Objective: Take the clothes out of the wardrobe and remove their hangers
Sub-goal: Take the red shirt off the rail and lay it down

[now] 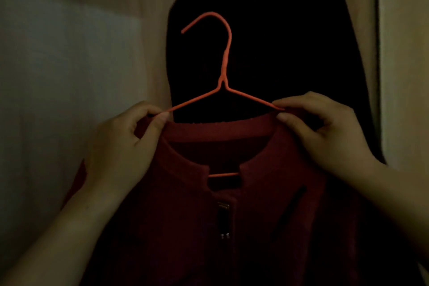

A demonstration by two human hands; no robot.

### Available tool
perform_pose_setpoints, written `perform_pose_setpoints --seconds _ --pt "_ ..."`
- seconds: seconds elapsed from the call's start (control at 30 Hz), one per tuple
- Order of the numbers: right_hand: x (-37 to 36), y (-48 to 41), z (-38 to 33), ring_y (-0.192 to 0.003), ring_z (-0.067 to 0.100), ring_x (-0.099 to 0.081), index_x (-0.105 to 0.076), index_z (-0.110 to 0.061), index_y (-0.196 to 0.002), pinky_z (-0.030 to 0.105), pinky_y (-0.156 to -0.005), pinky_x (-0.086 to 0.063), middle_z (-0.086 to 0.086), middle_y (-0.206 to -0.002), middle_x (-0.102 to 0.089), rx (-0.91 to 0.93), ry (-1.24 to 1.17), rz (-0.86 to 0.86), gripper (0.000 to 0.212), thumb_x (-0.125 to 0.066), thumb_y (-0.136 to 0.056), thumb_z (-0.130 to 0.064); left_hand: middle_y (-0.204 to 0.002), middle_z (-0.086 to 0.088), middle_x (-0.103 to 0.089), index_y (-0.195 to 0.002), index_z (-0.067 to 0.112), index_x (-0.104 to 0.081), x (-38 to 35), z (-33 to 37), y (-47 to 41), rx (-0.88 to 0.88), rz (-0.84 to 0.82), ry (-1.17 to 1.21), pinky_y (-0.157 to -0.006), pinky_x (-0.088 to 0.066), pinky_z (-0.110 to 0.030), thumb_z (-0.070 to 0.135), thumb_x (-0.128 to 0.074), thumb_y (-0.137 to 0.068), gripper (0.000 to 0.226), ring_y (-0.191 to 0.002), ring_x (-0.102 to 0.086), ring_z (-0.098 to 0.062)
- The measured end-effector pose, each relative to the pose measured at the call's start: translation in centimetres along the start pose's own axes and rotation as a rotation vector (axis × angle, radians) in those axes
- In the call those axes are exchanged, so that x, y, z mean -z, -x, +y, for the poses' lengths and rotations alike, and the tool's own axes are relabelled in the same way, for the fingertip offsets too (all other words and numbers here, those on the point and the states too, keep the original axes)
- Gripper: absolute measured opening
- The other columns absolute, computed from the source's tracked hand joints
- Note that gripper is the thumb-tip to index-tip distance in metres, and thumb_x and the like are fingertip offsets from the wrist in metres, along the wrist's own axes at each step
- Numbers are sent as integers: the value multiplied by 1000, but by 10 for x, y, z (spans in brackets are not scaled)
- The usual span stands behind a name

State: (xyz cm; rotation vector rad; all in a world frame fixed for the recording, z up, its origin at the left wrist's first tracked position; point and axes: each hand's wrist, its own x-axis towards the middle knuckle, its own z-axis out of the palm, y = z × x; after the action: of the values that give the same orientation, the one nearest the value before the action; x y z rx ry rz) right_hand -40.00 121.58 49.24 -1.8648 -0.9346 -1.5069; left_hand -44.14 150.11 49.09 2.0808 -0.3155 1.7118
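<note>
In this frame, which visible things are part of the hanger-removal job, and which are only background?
Part of the job:
- red garment, on its hanger
- orange hanger, hook free of any rail
- left hand and right hand, pinching the garment's shoulders at the hanger's ends

Background:
- dark garment behind
- pale panel, left
- pale panel, right

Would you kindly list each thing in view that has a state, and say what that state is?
orange hanger: off any rail, hook free, still inside the garment's shoulders.
red garment: still on the hanger, front fastened at the clasp.
left hand: pinching the garment's shoulder at the hanger arm.
right hand: pinching the other shoulder likewise.
</note>
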Motion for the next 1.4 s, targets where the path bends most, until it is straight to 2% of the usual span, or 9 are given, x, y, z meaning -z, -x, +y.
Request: perform_pose_setpoints --seconds 0.13,0.23,0.47,0.73,1.07,1.13,1.2,1.27,1.4 --pt "36 46 -27 -86 5 -60 -67 -25 -101 17 -79 -44 -7 -91 -65 -87 63 45 16 -65 -86 -24 -73 18 -61 -88 37 -62 -2 30 44 38 -22 183 -61 -41 -20 43 -53 -89 11 -66 -56 -3" --pt "64 85 -45 -85 2 -59 -66 -26 -98 12 -79 -41 -9 -89 -64 -179 120 42 13 -65 -86 -22 -85 13 -62 -92 26 -65 -5 53 79 19 -68 219 -65 -36 -8 34 -54 -93 14 -78 -54 -2" --pt "152 224 -91 -84 -8 -58 -65 -29 -90 8 -78 -40 -20 -89 -62 -468 234 -32 10 -67 -83 -23 -79 10 -58 -90 22 -66 -8 128 194 9 -333 357 -66 -48 -42 34 -52 -91 19 -72 -57 -14" --pt "302 356 -171 -79 2 -63 -70 -18 -85 17 -77 -44 -6 -84 -68 -785 360 137 7 -70 -78 -20 -84 2 -65 -91 22 -68 31 267 285 -103 -573 526 -68 -49 -47 34 -53 -90 19 -77 -63 -25" --pt "522 458 -250 -80 5 -63 -71 -18 -86 19 -79 -45 -6 -84 -68 -909 538 271 7 -71 -79 -14 -77 0 -63 -87 23 -68 77 488 381 -197 -700 694 -64 -47 -46 31 -57 -88 14 -74 -62 -29" --pt "562 490 -266 -81 8 -64 -73 -16 -86 22 -78 -46 -5 -84 -69 -975 583 250 7 -71 -80 -12 -79 4 -64 -85 23 -67 75 525 419 -150 -827 807 -70 -48 -41 29 -58 -86 11 -77 -62 -24" --pt "596 520 -282 -79 6 -64 -74 -16 -86 21 -75 -47 -6 -83 -69 -1044 636 217 8 -72 -79 -14 -81 9 -64 -82 24 -67 74 555 460 -49 -1002 914 -79 -45 -22 21 -64 -85 4 -80 -61 -10" --pt "626 540 -296 -77 4 -63 -74 -19 -87 20 -73 -48 -7 -82 -68 -1097 691 177 9 -71 -79 -16 -82 14 -64 -82 29 -65 75 580 494 37 -1148 944 -76 -35 -3 14 -69 -83 16 -81 -56 0" --pt "684 551 -303 -76 2 -62 -73 -22 -89 19 -71 -48 -7 -82 -67 -1122 776 136 12 -71 -78 -16 -85 16 -66 -82 34 -65 73 636 525 112 -1306 979 -73 -32 2 20 -68 -84 15 -84 -58 1"
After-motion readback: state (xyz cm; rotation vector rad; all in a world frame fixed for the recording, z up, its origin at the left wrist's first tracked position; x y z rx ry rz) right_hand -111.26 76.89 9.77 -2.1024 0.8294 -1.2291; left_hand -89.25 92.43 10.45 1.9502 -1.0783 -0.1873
